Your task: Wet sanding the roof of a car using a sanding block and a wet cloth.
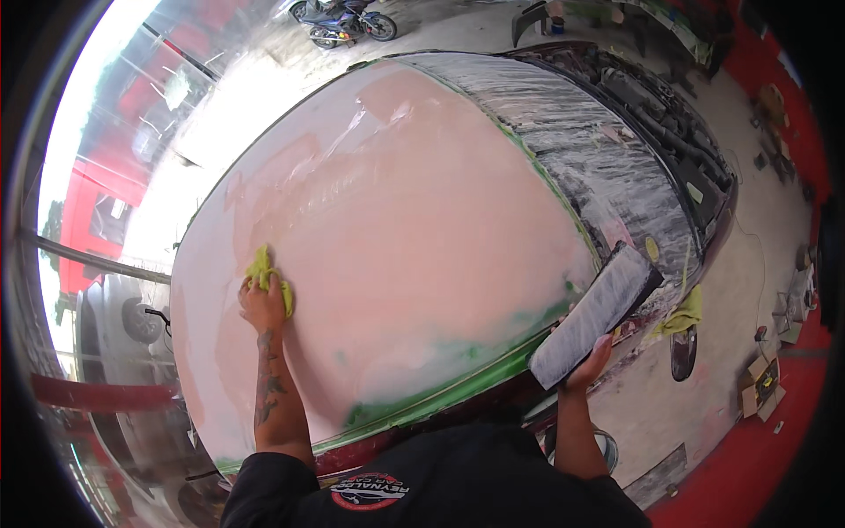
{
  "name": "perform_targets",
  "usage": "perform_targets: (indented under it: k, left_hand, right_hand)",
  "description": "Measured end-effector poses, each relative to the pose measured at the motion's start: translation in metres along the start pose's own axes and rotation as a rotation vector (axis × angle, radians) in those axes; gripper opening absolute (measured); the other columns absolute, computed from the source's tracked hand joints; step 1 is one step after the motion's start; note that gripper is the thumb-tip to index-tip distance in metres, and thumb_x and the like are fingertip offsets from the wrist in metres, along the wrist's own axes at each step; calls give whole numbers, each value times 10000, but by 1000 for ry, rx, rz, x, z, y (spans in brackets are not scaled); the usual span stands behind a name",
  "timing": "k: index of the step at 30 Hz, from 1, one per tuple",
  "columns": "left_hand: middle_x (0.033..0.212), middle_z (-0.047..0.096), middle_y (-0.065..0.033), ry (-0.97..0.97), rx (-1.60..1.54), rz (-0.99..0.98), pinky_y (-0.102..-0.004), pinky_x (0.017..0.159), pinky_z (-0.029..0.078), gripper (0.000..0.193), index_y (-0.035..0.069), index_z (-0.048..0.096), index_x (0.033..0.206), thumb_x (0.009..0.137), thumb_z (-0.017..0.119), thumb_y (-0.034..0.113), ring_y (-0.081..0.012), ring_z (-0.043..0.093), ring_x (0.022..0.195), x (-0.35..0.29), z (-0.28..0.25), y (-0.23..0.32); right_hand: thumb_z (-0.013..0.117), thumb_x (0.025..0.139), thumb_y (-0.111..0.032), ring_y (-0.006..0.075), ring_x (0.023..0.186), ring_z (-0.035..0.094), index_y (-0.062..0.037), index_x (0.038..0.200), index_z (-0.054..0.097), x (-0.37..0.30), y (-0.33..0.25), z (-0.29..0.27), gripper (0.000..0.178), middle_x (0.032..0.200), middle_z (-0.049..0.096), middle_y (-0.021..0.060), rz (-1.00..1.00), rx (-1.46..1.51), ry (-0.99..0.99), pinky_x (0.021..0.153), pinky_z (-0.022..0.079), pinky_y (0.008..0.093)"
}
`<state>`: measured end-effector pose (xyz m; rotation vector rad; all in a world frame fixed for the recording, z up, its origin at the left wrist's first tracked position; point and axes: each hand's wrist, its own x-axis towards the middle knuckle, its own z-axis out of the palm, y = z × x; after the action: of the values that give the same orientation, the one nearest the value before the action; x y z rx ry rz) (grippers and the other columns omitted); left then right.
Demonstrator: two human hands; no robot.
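Note:
A car roof (414,229) fills the middle of the view, coated in pinkish filler with pale patches and green paint along its near edge. On its left part, my left hand (261,305) is closed around a crumpled yellow-green cloth (262,262), which rests against the surface. My right hand (588,368) grips a long, flat sanding block (591,315) by its near side. Pale dust covers the block's upward face, and its far edge is dark. The block is tilted over the roof's near right corner; whether it touches the car cannot be told.
Right of the roof lies the dust-streaked windshield (572,132), with the exposed dark front end (656,101) beyond. Another yellow-green cloth (687,311) hangs by the side mirror (683,355). A motorcycle (343,22) stands far back, an open cardboard box (762,387) on the right floor.

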<state>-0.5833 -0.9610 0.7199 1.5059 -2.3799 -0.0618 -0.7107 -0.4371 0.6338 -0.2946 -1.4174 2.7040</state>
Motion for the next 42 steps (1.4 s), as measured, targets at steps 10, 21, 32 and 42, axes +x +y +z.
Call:
perform_targets:
  k: [10,21,32,42]
  left_hand:
    - [1546,438,-246,-127,-159,135,-535,1178,330,715,56,609,1417,872,693,511,-449,411,1418,42,56,111]
    - [1441,523,-228,-402,-388,1092,-598,1199,253,576,124,665,1323,859,737,456,-455,387,1424,-88,110,407]
    - [1408,570,-127,-274,-492,888,-518,1136,378,405,143,733,1217,835,736,278,-407,488,1336,-47,75,293]
    - [1403,601,-191,39,-137,162,-501,1019,489,355,117,747,1186,873,696,278,-399,608,1221,6,-19,-52]
  right_hand:
    - [487,1005,-583,385,1086,651,8,1513,322,-9,5,-11,796,1310,579,274,-13,-63,-53,903,566,496]
    - [469,1009,-541,401,1094,654,31,1496,337,-9,0,-2,763,1298,583,296,9,-70,-44,917,566,502]
    - [449,999,-644,355,1068,639,-24,1534,336,-6,-3,1,827,1320,586,225,45,2,96,821,580,467]
    - [462,993,-639,354,1069,643,12,1519,354,0,-2,-2,844,1314,593,227,59,-5,61,836,579,462]
